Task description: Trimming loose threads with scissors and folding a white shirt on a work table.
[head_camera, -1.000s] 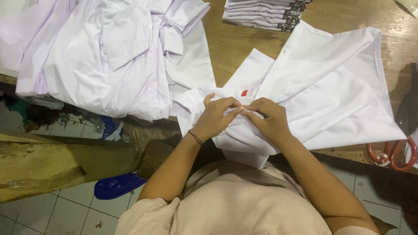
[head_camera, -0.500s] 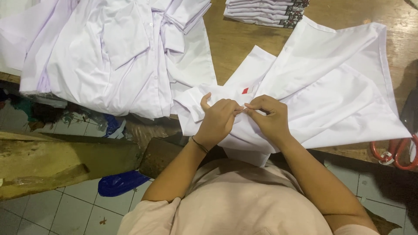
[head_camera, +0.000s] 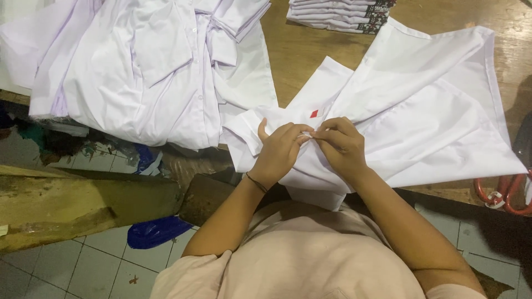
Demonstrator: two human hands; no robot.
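Note:
A white shirt [head_camera: 421, 111] lies spread on the wooden table [head_camera: 310, 50], its collar end hanging toward me over the near edge. A small red tag [head_camera: 314, 113] shows near the collar. My left hand [head_camera: 277, 152], with a thin dark band at the wrist, and my right hand [head_camera: 341, 147] meet fingertip to fingertip at the shirt's collar area. Both pinch a fold of the white cloth between thumb and fingers. What lies under the fingers is hidden.
A heap of white shirts [head_camera: 149, 61] covers the table's left part. A neat stack of folded white garments [head_camera: 338, 14] sits at the far edge. Red-handled scissors [head_camera: 507, 194] lie at the right near edge. Below are a tiled floor, a wooden plank [head_camera: 83, 202] and a blue bag [head_camera: 155, 230].
My hands have stayed at the collar, with the fingers drawn closer together on the fold. The view has shifted slightly; the shirt lies as before.

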